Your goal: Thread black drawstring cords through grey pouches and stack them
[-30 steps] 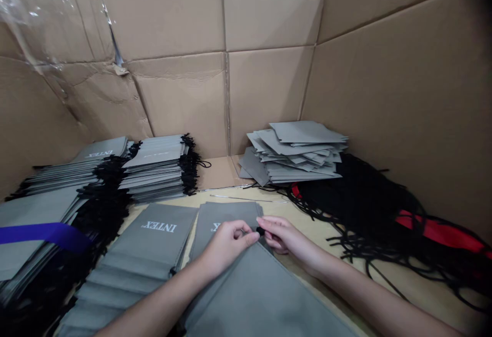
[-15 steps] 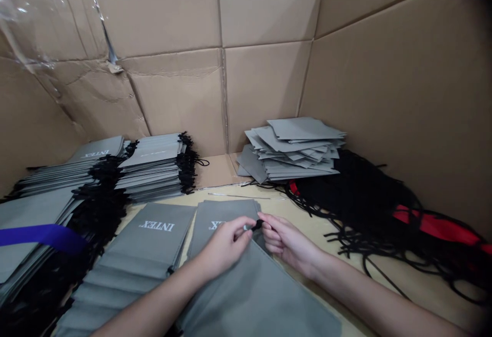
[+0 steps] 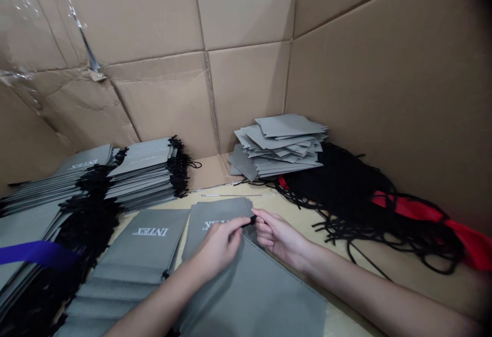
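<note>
Between my two hands a short black drawstring cord (image 3: pixel 252 219) is bunched into what looks like a knot, at the top corner of a grey fabric pouch (image 3: pixel 265 286). My left hand (image 3: pixel 219 242) pinches the cord from the left, thumb and forefinger together. From the right, my right hand (image 3: pixel 277 234) grips the cord between thumb and forefinger, its other fingers curled in. Under my left hand lies a stack of grey pouches (image 3: pixel 221 209) printed INTEX. Left of that, more INTEX pouches (image 3: pixel 154 224) are fanned out in an overlapping row.
Stacked pouches with black cords (image 3: pixel 142 173) stand at the back left, beside a blue strap (image 3: pixel 38 252). At the back right sits a pile of grey pouches (image 3: pixel 288 127). A heap of black cords (image 3: pixel 346 183) with a red band (image 3: pixel 407 206) lies along the cardboard wall (image 3: pixel 384 96).
The view has shifted slightly, so most things appear further left. My hands stay on the cord; the black knot now looks smaller and tighter between my fingers.
</note>
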`<state>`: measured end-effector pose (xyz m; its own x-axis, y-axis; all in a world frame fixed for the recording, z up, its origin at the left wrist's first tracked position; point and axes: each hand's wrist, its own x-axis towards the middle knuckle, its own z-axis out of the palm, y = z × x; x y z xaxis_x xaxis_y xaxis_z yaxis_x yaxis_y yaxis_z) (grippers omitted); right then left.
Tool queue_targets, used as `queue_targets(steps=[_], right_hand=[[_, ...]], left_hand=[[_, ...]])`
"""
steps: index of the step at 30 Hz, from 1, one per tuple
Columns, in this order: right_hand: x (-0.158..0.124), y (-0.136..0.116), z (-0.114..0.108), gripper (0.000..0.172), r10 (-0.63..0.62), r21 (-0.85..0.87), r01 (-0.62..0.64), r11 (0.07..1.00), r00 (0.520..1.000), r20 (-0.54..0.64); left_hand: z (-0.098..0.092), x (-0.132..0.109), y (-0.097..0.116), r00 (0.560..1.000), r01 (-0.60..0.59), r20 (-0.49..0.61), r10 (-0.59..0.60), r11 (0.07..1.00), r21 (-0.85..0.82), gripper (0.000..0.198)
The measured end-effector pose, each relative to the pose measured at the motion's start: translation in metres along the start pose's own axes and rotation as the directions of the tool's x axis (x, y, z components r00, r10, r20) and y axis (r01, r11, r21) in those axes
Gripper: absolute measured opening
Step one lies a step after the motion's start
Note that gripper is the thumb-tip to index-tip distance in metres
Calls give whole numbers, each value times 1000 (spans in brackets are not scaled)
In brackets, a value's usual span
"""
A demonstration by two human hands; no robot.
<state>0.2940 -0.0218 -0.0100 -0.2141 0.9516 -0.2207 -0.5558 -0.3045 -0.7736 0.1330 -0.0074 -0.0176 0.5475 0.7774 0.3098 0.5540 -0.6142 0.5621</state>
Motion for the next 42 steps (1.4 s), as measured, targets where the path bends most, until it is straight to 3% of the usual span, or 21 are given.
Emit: queue_targets(steps=[4,8,11,13,16,18,22,24,27,32,38,42], right_hand=[[2,-3,-6,39,-37,-152,45,987,998,60],[10,-6,-16,33,-42,-458,90,884,993,114],[14,-8,-20,37,-66,-553,112,826,992,103],[13,-8,-20,36,-132,-655,190,732,982,138],[11,-6,-18,33,-188,-811,289,509,957,223],[12,-5,-18,36,-145,-843,281,459,960,240],[15,-5,-18,35,-54,-820,266,507,959,278],[15,-5,-18,30,-84,-837,286,466,956,280],[13,-3,-18,21,-164,-857,329,396,944,286],[17,2,-21,22,-183,-803,371,466,929,323],[16,-4,-18,28,-97,-677,295,675,944,315],[5,-10,-8,26,-26,-623,214,753,955,296]], left_hand=[[3,-2,0,1000,8,10,-8,1000,-27,37],[6,-2,0,999,40,-3,-41,989,-141,35],[6,0,-1,997,78,-1,-79,981,-177,31],[6,1,-2,997,78,-3,-80,981,-177,26],[6,2,-4,997,77,-13,-80,981,-176,21],[6,2,-5,994,105,-14,-110,975,-194,19],[5,2,-5,983,169,-26,-180,957,-236,17],[3,3,-5,979,189,-18,-202,941,-280,18],[0,6,-6,963,269,87,-257,874,-404,23],[-8,9,-3,954,295,180,-239,850,-436,19],[-13,7,3,988,70,153,-11,919,-388,30],[-11,7,4,994,44,106,2,904,-426,28]])
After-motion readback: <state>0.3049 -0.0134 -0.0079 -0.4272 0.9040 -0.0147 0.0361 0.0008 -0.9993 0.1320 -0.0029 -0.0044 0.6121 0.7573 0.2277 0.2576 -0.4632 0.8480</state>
